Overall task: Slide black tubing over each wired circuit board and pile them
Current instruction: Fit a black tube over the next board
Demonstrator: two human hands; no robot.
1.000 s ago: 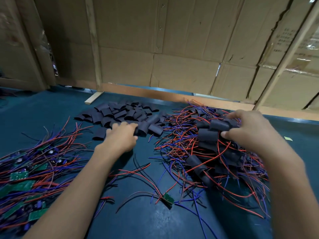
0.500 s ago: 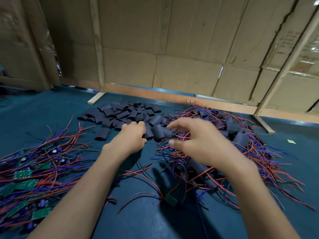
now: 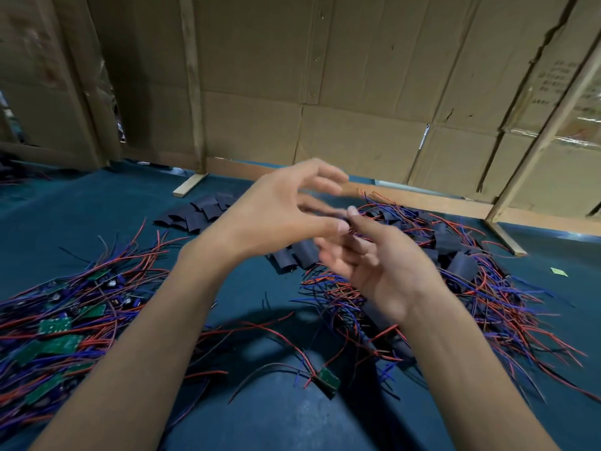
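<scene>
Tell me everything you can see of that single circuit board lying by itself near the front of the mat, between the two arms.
The lone circuit board is a small green rectangle with a dark edge, lying tilted on the blue mat. Red, blue and dark wires fan out from its left end, curving across the mat. No black tubing covers it. It lies apart from both piles, and neither hand touches it. Its components are too small to make out.

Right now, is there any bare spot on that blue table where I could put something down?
Yes: the table lies bare at far left, behind the bare boards and left of the black sleeves. Another patch sits at far right past the finished pile. The near centre is mostly free beside one loose board. Elsewhere wires crowd.
</scene>
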